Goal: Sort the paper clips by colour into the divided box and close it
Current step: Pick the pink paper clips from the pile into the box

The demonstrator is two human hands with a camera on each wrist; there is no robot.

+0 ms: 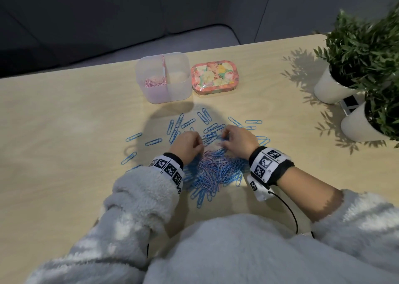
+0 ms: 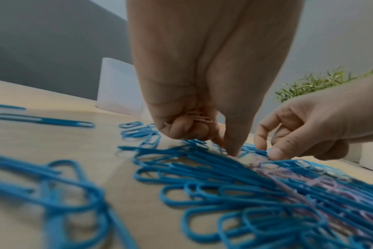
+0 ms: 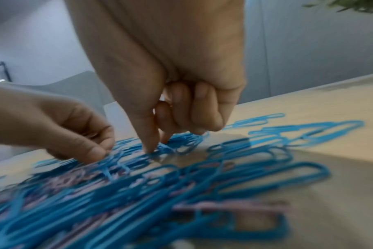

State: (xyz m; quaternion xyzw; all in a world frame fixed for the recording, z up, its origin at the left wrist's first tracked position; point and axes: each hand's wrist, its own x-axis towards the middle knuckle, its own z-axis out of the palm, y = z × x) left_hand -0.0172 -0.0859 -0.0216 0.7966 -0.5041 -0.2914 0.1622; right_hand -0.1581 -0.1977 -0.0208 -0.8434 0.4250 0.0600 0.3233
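Pale wood table [image 1: 64, 115] under a dim grey wall; on it, both hands work at the far edge of the clip heap.

Left hand [image 1: 188, 144] has its outer fingers curled round a small bunch of pink clips [image 2: 197, 118], tucked against the palm, while the thumb and forefinger reach down to the heap, tips together or nearly so; right hand [image 1: 238, 140] has its fingers [image 3: 204, 107] folded in, thumb and forefinger tip pressed into the blue clips, though blur hides whether anything is pinched between them; the two hands sit close, not touching.

Below and between the wrists lies the heap [image 1: 216, 171], mostly blue clips with pink ones threaded through the middle; loose blue clips [image 1: 187, 123] spread out on the far side and to the left of the hands, with a few to the right.

Farther off stands the box [image 1: 181, 89], translucent, open, with a divider down its middle; pink clips lie in its left half, and the right half looks bare; just right of it, touching or almost so, lies the floral lid [image 1: 212, 76], flat on the table.

At the far right stand two white pots [image 1: 326, 89] of green plants, with a small black-and-white marker card between them.
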